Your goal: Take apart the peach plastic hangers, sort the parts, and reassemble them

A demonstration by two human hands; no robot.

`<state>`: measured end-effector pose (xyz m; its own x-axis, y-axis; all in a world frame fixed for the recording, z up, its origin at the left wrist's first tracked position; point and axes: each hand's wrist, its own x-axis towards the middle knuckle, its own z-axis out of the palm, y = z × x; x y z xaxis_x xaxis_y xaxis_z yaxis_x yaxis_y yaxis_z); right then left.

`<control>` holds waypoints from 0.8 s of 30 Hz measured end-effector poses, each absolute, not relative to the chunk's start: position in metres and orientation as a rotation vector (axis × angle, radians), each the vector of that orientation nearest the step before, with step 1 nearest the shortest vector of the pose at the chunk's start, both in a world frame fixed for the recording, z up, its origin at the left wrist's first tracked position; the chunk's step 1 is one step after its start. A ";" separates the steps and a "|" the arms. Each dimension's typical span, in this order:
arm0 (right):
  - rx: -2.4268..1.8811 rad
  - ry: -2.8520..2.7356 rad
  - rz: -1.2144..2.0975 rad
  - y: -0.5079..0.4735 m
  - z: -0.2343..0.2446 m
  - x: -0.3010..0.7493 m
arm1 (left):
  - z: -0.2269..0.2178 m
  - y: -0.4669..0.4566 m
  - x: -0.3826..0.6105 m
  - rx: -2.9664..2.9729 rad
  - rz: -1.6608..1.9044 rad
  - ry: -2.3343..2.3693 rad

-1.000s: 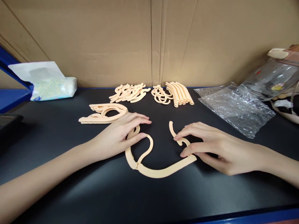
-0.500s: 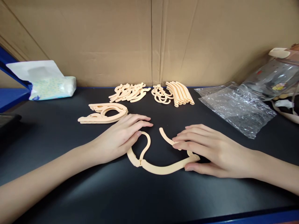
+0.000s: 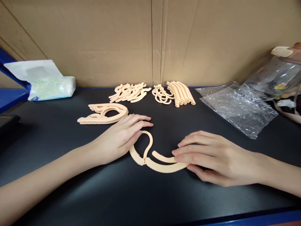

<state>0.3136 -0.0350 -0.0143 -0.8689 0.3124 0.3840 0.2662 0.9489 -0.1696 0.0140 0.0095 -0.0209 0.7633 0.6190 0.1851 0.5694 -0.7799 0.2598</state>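
Observation:
A cream plastic folding hanger [image 3: 164,167] lies on the black table, its curved hook [image 3: 150,142] pointing away from me and its arms joined at a central hinge. My left hand [image 3: 122,135] covers the left arm and holds it down, thumb by the hook, index and middle fingers stretched past it. On the right arm's end, my right hand [image 3: 209,157] grips with the thumb at the near side and fingers over the top. Under those fingertips, a thin curved bar [image 3: 162,157] lies close along the arm's inner side. Both outer ends are hidden by my hands.
Behind my left hand is a stack of folded hangers [image 3: 101,118]. Farther back lie loose thin bars [image 3: 129,93], a pile of hooks [image 3: 161,94] and stacked hanger arms [image 3: 181,93]. Clear plastic bags [image 3: 240,106], a transparent bottle [image 3: 272,78] and a tissue pack [image 3: 51,88] flank them.
My right hand has come slightly nearer to me. The thin bar under its fingers has swung inward and down, from angled away to lying along the hanger's right arm. My left hand stays in place.

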 end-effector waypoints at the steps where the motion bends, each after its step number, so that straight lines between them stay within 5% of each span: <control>1: -0.411 -2.693 0.147 -0.035 -0.014 0.314 | -0.021 0.010 0.014 2.766 0.389 0.944; 24: -0.666 -2.638 -0.065 -0.023 -0.018 0.321 | -0.015 0.005 0.015 2.513 0.533 0.749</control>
